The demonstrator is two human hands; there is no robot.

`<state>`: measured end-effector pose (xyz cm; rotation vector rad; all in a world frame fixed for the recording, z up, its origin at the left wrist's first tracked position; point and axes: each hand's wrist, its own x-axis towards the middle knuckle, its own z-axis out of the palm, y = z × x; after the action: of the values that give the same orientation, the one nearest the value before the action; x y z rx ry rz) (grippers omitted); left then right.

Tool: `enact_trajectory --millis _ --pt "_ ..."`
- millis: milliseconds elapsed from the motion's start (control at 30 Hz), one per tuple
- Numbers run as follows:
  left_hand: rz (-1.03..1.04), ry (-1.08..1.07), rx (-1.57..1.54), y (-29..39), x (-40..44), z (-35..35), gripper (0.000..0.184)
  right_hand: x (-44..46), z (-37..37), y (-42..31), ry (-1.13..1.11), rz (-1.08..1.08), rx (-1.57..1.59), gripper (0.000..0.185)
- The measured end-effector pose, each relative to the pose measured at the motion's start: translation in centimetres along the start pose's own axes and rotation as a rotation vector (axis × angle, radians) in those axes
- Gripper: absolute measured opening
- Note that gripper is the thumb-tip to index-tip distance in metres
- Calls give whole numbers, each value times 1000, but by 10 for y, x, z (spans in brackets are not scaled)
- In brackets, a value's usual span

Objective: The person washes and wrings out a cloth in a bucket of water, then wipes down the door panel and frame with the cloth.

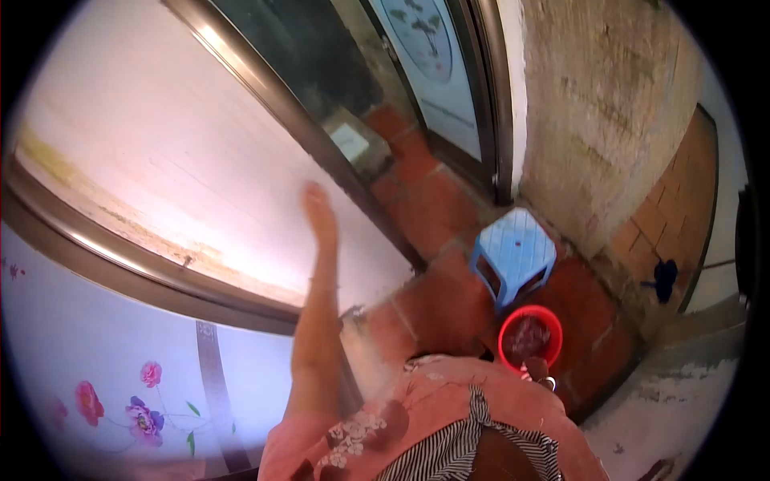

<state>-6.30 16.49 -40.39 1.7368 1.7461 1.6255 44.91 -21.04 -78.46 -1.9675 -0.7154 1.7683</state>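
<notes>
My left hand (320, 215) is stretched forward beside the pale wall panel, near the metal door frame. Motion blurs its fingers, and no object shows in it. Low on the right, my right hand (536, 370) is at the near rim of a red bucket (503, 341), closed on it as far as I can see; its fingers are partly hidden. Something dark and wet-looking, perhaps cloth or water, lies inside the bucket. Just beyond the bucket, a light blue plastic stool (518, 240) stands upright on the reddish tiles.
A metal door frame (353, 172) borders an opening ahead, with a decorated door panel (445, 104) beyond. Inside sits a pale block-like object (350, 143). A rough wall (601, 104) rises on the right. Dark blue footwear (663, 279) lies farther right. A flower-patterned panel (265, 361) is at left.
</notes>
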Motion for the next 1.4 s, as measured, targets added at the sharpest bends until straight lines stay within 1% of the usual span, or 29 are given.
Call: enact_trajectory --millis 33,67,100,133,167,200,267,300,333,367,433,467,500,533,600,667,733,800,833,867,967,1000,1033,1100,1133,1167,1233,1300,1400 --pt "-49 -204 188 -79 -28 29 45 -9 0 10 22 68 111 28" --pt "-142 -434 295 -120 -83 43 46 -14 0 23 71 155 197 20" --pt "-301 -642 309 -134 -134 50 47 -14 -5 30 130 232 278 14" --pt "-467 -833 324 -138 -184 52 47 -24 -9 39 137 221 269 16" --pt "-624 -953 314 -134 -225 50 48 -36 -8 47 144 205 265 22" --pt "-779 -1055 304 -126 -258 47 49 -41 -10 54 169 232 285 21" --pt "-988 -1161 264 -113 -300 34 50 -55 -12 67 227 285 332 20" --pt "-1001 -1187 183 -115 -311 26 51 -63 -13 70 220 268 333 19" --pt "-959 -1234 34 -130 -324 17 51 -71 -13 76 220 258 345 19" --pt "-957 -1242 -61 -146 -328 14 46 -77 -13 87 206 304 340 19" --pt "-1105 -1230 131 -124 -310 36 41 -69 -14 104 181 376 356 22" --pt "-1050 -1189 97 -112 -304 40 39 -91 -14 73 169 331 333 22" --pt "-991 -1138 59 -102 -298 47 37 -88 -13 72 172 294 252 22" --pt "-1006 -1100 46 -92 -293 55 41 -83 -11 73 172 254 170 23" --pt "-1003 -1150 18 -80 -290 66 43 -82 -3 62 263 314 296 25" --pt "-986 -1223 32 -67 -281 75 45 -91 2 29 281 280 323 25" --pt "-964 -1326 72 -58 -280 87 47 -69 16 48 308 236 329 24" --pt "-981 -1444 110 -66 -280 100 46 -61 33 51 352 161 398 20" --pt "-990 -1493 122 -72 -278 110 46 -60 43 46 378 161 404 19" --pt "-968 -1574 151 -76 -277 122 44 -60 48 37 405 158 402 18" --pt "-763 -1806 114 -123 -286 167 37 -44 70 35 428 103 450 16" --pt "-570 -1821 164 -127 -293 189 33 -33 72 34 430 72 468 16" --pt "-574 -1820 162 -134 -300 210 32 -23 83 32 465 142 511 14" --pt "-604 -1817 193 -144 -316 242 32 16 110 60 560 80 436 14" --pt "-739 -1816 229 -113 -317 261 36 33 118 71 606 67 273 13" --pt "-793 -1840 226 -108 -323 274 39 56 126 79 645 49 113 13" --pt "-896 -1883 215 -114 -344 297 45 99 133 84 683 100 53 14" --pt "-1003 -1928 119 -119 -374 310 43 131 115 77 679 234 252 16" --pt "-1131 -1990 12 -122 -420 329 39 193 97 106 814 106 294 25"
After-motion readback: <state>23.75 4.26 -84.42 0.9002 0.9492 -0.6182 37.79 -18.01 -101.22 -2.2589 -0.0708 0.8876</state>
